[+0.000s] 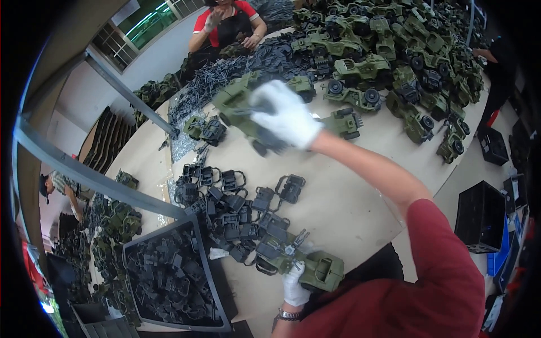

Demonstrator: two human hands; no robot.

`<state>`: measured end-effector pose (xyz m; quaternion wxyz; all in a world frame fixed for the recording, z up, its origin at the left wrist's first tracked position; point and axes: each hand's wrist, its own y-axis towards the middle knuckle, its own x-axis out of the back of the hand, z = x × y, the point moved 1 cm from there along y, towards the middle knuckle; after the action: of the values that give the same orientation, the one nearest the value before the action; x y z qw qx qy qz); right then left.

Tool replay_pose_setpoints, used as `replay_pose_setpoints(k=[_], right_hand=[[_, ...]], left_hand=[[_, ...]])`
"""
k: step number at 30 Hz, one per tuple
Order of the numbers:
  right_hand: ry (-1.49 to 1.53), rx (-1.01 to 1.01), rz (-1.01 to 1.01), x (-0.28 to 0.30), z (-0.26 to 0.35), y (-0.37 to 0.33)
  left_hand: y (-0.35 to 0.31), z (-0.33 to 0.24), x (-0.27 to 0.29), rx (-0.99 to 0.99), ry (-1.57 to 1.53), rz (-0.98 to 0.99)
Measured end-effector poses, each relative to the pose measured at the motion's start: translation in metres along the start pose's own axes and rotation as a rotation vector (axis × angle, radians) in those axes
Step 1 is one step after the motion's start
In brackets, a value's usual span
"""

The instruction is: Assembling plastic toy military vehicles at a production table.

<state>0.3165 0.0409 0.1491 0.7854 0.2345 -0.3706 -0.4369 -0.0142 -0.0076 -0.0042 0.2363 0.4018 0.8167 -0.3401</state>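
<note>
Low and near my body, my left hand (294, 286), in a white glove, grips a green toy military jeep (322, 272). A grey toy gun (296, 243) stands up on that jeep, beside a dark frame piece. My right hand (286, 115), also gloved, reaches far across the table. It is closed on another green toy jeep (234, 98), and both are smeared by motion; its fingertips are partly hidden. Between my hands lies a loose pile of black plastic frame parts (225, 205). A small green jeep with a dark part (205, 129) stands left of my right hand.
Many green toy jeeps (389, 34) are heaped at the far right. Thin grey gun parts (211, 79) lie at the back, before a co-worker (228, 25). A black crate (197, 270) of dark parts stands at the left. A metal post (101, 177) crosses the left side.
</note>
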Motion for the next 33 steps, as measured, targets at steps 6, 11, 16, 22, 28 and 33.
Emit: replay_pose_setpoints(k=[6,11,16,22,28,33], right_hand=[[-0.009,-0.053,0.400,0.129,0.014,-0.125],[-0.124,-0.071,0.625,0.149,-0.002,-0.171],[-0.243,0.010,0.565,0.157,-0.015,-0.079],[-0.882,0.385,0.733,0.109,-0.094,-0.060],[-1.147,-0.014,0.455,0.113,-0.147,-0.037],[-1.300,-0.096,0.427,0.079,-0.170,-0.011]], left_hand=[[0.000,0.004,0.016,-0.013,0.041,-0.079],[0.024,-0.013,-0.020,-0.031,0.046,0.043],[0.060,-0.020,-0.040,-0.003,-0.034,0.018],[0.072,-0.023,-0.046,0.002,-0.092,-0.040],[0.073,-0.013,-0.027,0.039,-0.118,-0.051],[0.078,-0.017,-0.036,0.018,-0.148,0.015]])
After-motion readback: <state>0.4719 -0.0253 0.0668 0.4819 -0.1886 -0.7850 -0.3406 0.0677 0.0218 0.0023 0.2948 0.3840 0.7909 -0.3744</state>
